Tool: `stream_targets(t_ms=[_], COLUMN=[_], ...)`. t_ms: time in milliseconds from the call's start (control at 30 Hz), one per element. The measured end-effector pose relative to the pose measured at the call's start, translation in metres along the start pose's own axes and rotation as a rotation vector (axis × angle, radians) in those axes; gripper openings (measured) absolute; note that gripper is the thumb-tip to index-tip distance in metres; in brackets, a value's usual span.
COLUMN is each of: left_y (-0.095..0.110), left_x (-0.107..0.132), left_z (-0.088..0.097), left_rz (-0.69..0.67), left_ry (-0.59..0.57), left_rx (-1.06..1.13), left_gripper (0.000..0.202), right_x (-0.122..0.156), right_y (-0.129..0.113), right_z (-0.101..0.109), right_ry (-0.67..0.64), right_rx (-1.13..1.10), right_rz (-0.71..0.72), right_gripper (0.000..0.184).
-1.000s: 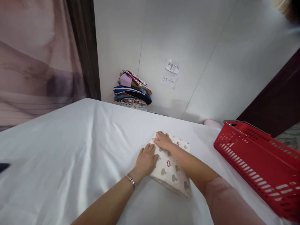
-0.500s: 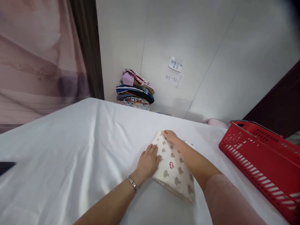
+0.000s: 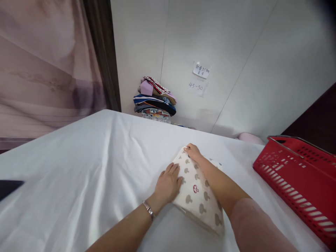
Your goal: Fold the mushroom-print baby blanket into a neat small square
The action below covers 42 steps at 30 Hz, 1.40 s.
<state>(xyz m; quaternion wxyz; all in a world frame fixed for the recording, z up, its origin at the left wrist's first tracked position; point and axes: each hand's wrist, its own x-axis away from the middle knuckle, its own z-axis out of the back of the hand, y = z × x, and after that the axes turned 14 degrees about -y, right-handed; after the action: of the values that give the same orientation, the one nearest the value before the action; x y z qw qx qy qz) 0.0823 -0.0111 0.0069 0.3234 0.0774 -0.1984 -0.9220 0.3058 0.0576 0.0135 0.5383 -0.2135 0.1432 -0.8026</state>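
A folded cream cloth (image 3: 189,190) with grey-brown mushroom prints and one red-outlined print lies on the white-covered table, angled toward me. My left hand (image 3: 168,182) rests on its left edge, palm down with fingers stretched out and a metal bracelet on the wrist. At the far corner, the fingers of my right hand (image 3: 193,152) are curled over the cloth's edge, pinching it. My right forearm crosses over the cloth and hides part of its right side.
A red plastic basket (image 3: 294,182) with a metal handle stands on the right. Beyond the table's far edge is a stack of folded fabrics (image 3: 154,99) against the wall, beside handwritten paper signs (image 3: 201,70). A dark flat object (image 3: 10,187) lies at the left edge.
The whole view has shifted slightly, so things appear a little farther right. My right fingers look more curled at the cloth's far corner. My left hand stays on the cloth.
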Motion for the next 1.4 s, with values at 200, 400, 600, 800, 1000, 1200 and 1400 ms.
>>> stream_targets(t_ms=[200,400,600,800,1000,1200,1400], left_y=[0.000,0.000,-0.001,-0.004,-0.006,-0.005,-0.007], left_x=[0.000,-0.001,-0.002,-0.002,-0.002,-0.004,-0.006], left_z=[0.001,0.000,-0.002,-0.002,-0.002,-0.002,0.001], left_rz=[0.016,0.015,-0.005,-0.025,-0.054,-0.056,-0.083], left_ry=[-0.025,-0.009,0.005,0.027,0.053,0.064,0.066], left_rx=[-0.003,-0.013,0.005,-0.005,-0.008,-0.003,0.052], left_gripper=[0.044,0.043,0.043,0.041,0.039,0.038,0.037], right_x=[-0.001,0.021,0.078,0.098,0.138,0.227,0.267], right_y=[-0.001,-0.006,0.001,0.008,-0.004,-0.006,0.016], right_z=[-0.004,0.007,-0.001,-0.011,-0.009,-0.020,-0.028], right_ry=[0.011,-0.022,-0.006,-0.115,-0.213,-0.204,-0.165], right_rx=[0.041,0.124,0.312,0.327,0.217,0.170,0.099], right_rz=[-0.043,-0.003,0.183,0.175,0.195,0.347,0.309], right_gripper=[0.019,0.031,0.048,0.051,0.049,0.044,0.047])
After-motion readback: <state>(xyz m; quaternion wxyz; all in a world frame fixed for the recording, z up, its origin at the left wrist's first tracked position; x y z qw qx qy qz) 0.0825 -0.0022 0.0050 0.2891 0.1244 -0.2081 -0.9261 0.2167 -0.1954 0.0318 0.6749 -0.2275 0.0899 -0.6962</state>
